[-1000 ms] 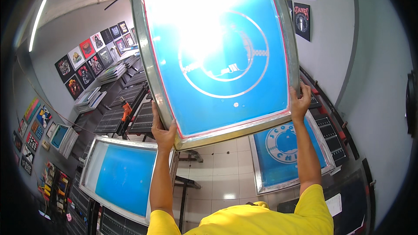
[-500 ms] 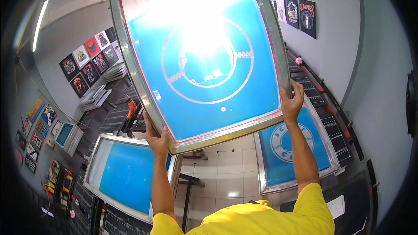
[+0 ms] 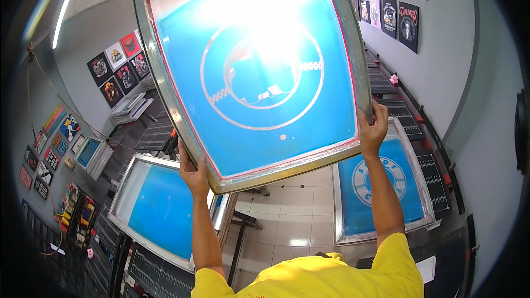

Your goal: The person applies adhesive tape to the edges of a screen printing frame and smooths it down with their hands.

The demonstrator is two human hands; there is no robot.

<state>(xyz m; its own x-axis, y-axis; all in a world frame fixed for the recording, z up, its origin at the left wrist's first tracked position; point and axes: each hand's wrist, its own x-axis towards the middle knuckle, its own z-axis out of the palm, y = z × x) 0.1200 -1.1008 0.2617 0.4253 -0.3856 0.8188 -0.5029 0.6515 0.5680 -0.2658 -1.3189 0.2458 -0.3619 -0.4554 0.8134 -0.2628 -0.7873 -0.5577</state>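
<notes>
Person in a yellow shirt (image 3: 320,278) stands with both arms raised, holding a screen-printing frame (image 3: 251,77) overhead, tilted against the ceiling light. Glare washes out the upper middle of the mesh.

Frame: metal border, blue emulsion mesh with a thin red line along the inside edge. A circular stencil design (image 3: 262,80) shows pale in the middle of the blue: two rings, a shape inside, short checkered bands at the sides.

Left hand (image 3: 193,172): clamped on the frame's lower left edge, close to the lower corner. Thumb lies on the near face of the metal, fingers wrapped around behind and out of sight. Firm, closed grip.

Right hand (image 3: 372,129): clamped on the lower right corner. Fingers curl over the outer edge of the border, palm against the metal. Also a closed grip.

Frame is held well above everything else and touches nothing but the two hands.

Below, left: a second blue screen (image 3: 157,209) lies flat on a dark work station (image 3: 152,267), its mesh plain as far as can be seen. Below, right: a third blue screen (image 3: 381,185) lies flat, carrying a round white design. Pale tiled floor (image 3: 287,215) between the two.

Walls: printed dark t-shirts (image 3: 406,19) hang in a row on the right wall; more framed prints (image 3: 118,69) on the far left wall. A long ceiling tube light (image 3: 62,14) is lit at upper left.
</notes>
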